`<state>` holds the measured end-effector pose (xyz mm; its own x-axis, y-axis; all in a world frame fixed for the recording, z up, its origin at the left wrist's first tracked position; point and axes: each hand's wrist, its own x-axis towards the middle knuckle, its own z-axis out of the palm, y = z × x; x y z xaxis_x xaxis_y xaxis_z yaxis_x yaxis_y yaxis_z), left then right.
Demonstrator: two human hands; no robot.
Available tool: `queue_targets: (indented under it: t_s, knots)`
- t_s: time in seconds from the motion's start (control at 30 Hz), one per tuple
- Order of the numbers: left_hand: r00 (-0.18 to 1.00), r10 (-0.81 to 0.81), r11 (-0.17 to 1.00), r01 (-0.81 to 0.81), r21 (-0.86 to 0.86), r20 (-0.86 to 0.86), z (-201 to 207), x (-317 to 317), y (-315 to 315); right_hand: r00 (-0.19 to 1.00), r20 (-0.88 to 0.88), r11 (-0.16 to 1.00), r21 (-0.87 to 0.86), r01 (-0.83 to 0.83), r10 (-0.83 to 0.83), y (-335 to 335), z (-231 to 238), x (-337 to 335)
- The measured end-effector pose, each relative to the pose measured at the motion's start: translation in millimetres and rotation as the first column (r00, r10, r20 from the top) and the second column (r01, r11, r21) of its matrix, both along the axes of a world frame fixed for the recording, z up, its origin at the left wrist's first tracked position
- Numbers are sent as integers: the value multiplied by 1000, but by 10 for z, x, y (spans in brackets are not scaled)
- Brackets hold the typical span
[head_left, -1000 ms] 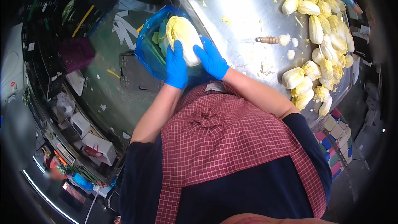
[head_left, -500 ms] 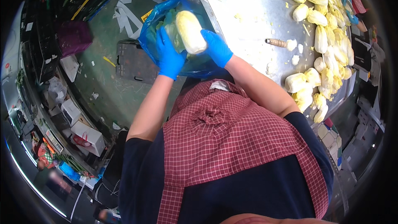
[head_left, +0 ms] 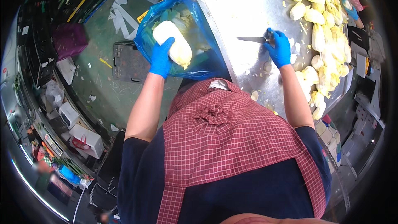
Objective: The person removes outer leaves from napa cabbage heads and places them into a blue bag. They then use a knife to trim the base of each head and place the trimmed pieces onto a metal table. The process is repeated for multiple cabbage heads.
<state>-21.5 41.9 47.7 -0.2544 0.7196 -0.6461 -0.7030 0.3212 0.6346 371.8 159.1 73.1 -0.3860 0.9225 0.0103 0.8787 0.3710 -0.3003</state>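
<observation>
Right hand (head_left: 280,49) has swung onto the knife (head_left: 251,39), its grip hard to tell; left hand (head_left: 161,60) clasps smooth oblong cabbage (head_left: 179,44) over crinkly bag (head_left: 207,29); shiny counter (head_left: 244,12), green floor (head_left: 101,87).

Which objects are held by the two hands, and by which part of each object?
Left hand: a napa cabbage, by its side near the middle. Right hand: a knife, by its handle.

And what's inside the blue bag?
Pale green and yellowish leaves show inside the blue bag. The cabbage in the left hand covers part of it; whatever is behind that or deeper down can't be seen.
</observation>
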Motion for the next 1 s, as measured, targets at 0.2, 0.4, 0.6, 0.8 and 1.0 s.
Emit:
queue_targets:
  t_s: [0.2,0.4,0.6,0.8,1.0]
  knots:
    - [842,-303,947,320,-39,-446,-107,-1,-121,910,-395,977,-208,44,-125,-121,-37,-286]
    - [497,-364,855,513,-71,-788,-88,-35,-266,796,-599,689,-541,-483,87,-804,264,-1672]
    - [327,-429,794,580,-180,-842,-12,-194,-457,856,-448,643,-582,-498,258,-824,218,-2049]
    - [277,-494,751,613,-244,-824,136,-194,-469,876,-399,641,-603,-474,273,-846,151,-2095]
    - [366,-521,768,595,-237,-771,129,-203,-492,893,-356,615,-649,-448,275,-832,124,-2136]
